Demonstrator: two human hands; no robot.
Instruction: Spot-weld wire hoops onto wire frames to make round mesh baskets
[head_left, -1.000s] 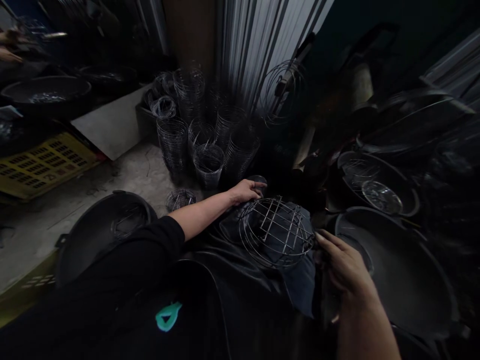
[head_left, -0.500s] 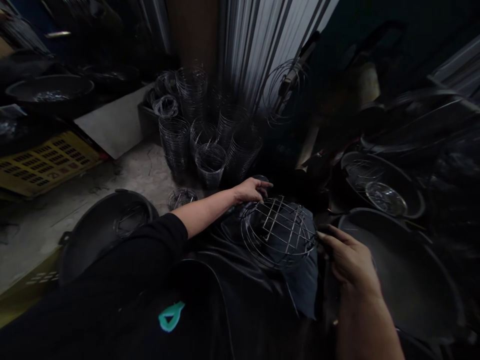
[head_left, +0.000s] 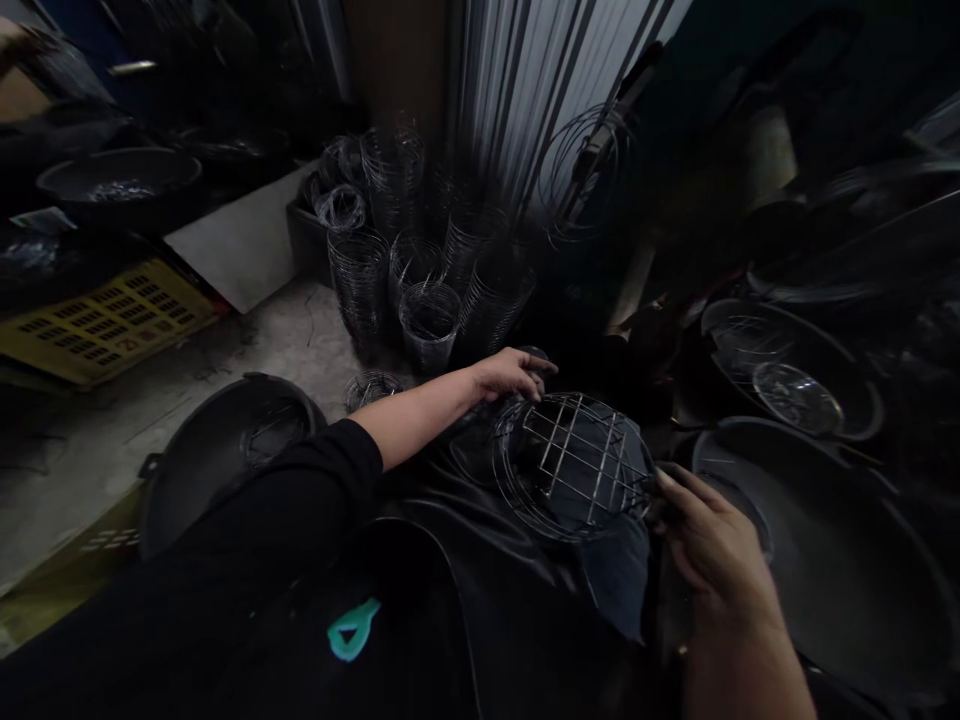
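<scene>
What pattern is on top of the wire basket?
Square grid of wires on the wire basket; head view shows it.

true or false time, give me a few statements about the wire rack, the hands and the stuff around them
1. The wire rack is round with a square grid across its middle. True.
2. The right hand is at the rack's left edge. False: its fingers are at the right edge.
3. The left hand is stretched forward to the far side of the rack. True.
4. The yellow crate lies to the right of the rack. False: it lies on the floor, far to the left.
5. Stacks of wire baskets stand on the floor beyond the rack. True.
</scene>
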